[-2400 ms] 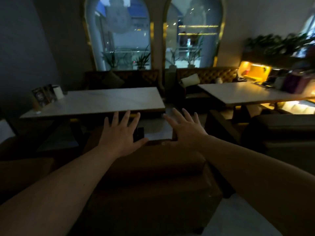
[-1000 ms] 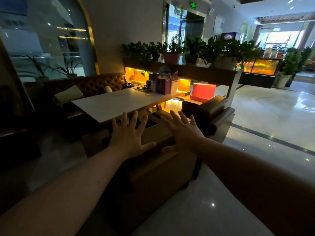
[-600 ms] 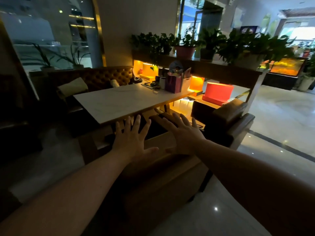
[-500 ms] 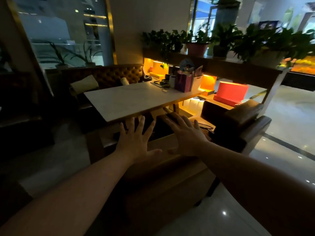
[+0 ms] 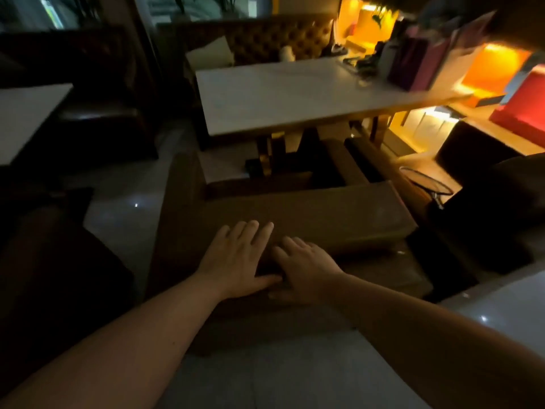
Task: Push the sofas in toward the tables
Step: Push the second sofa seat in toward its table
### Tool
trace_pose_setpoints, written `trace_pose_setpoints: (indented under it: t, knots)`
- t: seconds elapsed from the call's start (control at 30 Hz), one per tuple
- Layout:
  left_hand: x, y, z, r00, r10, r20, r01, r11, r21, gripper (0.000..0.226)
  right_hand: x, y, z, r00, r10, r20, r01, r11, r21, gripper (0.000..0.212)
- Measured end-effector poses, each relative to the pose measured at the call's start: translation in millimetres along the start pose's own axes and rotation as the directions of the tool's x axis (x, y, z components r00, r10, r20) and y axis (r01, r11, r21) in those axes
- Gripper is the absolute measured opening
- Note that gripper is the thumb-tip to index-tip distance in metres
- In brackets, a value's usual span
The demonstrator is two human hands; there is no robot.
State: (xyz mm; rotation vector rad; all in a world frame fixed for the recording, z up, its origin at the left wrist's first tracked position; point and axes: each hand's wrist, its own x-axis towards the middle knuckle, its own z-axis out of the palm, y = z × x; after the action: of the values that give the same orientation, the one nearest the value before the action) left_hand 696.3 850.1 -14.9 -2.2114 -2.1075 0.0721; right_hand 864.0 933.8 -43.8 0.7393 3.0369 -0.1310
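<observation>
1. Now, largest in view, the glossy floor (image 5: 124,208) runs pale between the dark seats
2. Next the white-topped table (image 5: 283,95) stands straight ahead, with bags (image 5: 418,63) crowded at its right end and a tufted bench (image 5: 277,39) behind it
3. Just in front of the table sits the brown sofa (image 5: 339,214), its seat facing the table and its backrest toward the camera; part of the seat lies under the table edge
4. Left hand (image 5: 236,261) lies flat on the backrest top, fingers straight and close together, thumb out toward the other hand
5. Right hand (image 5: 306,267) lies flat beside it, fingers slightly spread, thumbs nearly touching
</observation>
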Motion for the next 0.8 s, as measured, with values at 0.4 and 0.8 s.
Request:
trace_pose_setpoints:
  t: [0.4,0.8]
  knots:
    - [-16,17,113,0.948,-0.053,0.313,0.075,0.995,-0.061,0.110,-14,55,98,0.925,0.200,0.323,-0.195,0.980,-0.047,0.128]
    - [19,31,165,0.842,-0.309,0.441,0.316,0.947,0.060,0.119,-32,114,119,0.926,0.219,0.309,-0.196,0.975,-0.104,0.116]
